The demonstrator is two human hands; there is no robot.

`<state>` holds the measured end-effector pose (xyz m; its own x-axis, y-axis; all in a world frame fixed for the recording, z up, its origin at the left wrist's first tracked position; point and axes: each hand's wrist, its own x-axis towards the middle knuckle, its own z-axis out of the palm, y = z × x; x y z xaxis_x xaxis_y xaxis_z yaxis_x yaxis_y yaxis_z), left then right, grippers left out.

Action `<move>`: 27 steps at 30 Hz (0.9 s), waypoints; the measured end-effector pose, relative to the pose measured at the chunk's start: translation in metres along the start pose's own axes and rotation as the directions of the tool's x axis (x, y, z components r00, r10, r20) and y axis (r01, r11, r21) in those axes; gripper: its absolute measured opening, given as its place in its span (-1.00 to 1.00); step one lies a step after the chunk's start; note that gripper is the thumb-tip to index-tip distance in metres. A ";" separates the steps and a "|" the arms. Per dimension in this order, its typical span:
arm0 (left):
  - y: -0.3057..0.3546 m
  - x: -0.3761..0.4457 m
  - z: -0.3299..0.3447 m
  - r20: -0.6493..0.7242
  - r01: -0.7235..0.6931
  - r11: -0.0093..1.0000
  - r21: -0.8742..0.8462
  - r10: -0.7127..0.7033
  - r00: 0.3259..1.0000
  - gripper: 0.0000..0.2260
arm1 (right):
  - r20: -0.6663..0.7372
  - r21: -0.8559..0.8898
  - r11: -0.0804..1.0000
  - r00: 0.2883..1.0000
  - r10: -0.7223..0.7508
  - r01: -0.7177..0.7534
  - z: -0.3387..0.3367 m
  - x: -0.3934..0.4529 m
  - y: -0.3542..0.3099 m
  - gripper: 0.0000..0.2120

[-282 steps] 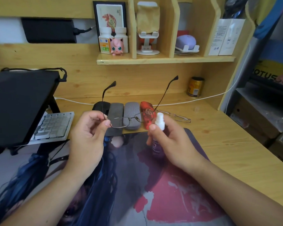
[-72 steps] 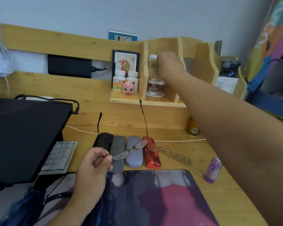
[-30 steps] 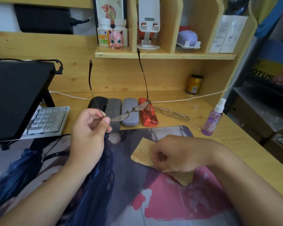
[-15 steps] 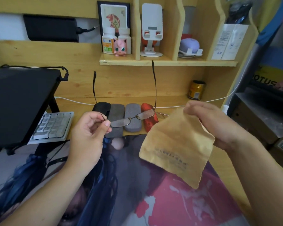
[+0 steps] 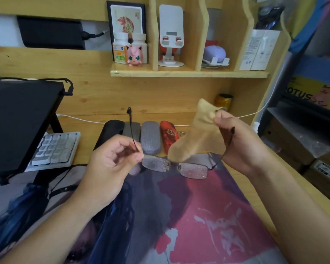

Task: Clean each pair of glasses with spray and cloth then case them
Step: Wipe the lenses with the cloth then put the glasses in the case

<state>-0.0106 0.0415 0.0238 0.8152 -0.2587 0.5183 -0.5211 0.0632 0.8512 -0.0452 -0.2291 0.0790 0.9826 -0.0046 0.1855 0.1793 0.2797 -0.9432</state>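
Observation:
My left hand [image 5: 111, 164] pinches the left temple of thin-framed glasses [image 5: 174, 167], held above the desk mat with both lenses speckled with droplets. My right hand [image 5: 238, 143] pinches a tan cleaning cloth [image 5: 200, 140] that hangs down over the bridge of the glasses; the right temple runs along that hand's palm. Behind, several cases lie side by side: black [image 5: 108, 131], dark grey [image 5: 135, 128], light grey [image 5: 151, 137] and red [image 5: 169, 134]. The spray bottle is mostly hidden behind my right hand.
A printed desk mat [image 5: 179, 216] covers the near desk. A black laptop on a stand [image 5: 17, 121] and a white keyboard [image 5: 55, 149] sit at left. A shelf [image 5: 189, 73] above holds bottles, a pink figure and a phone stand. A gold can [image 5: 224, 101] stands at the back.
The right hand set the spray bottle down, took the tan cloth from the shelf, lifted it off the mat and brought it to the glasses, which have tipped lenses-down and lowered.

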 end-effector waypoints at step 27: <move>0.010 0.003 -0.008 -0.022 -0.125 0.988 0.094 0.127 0.992 -0.78 | 0.404 -0.440 0.876 0.828 0.389 -0.197 0.002 -0.007 0.017 -0.71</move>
<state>-0.0119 0.0497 0.0348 0.7475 -0.2274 0.6241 -0.6402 0.0037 0.7682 -0.0489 -0.2224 0.0621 0.8638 0.4933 -0.1024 -0.0160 -0.1762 -0.9842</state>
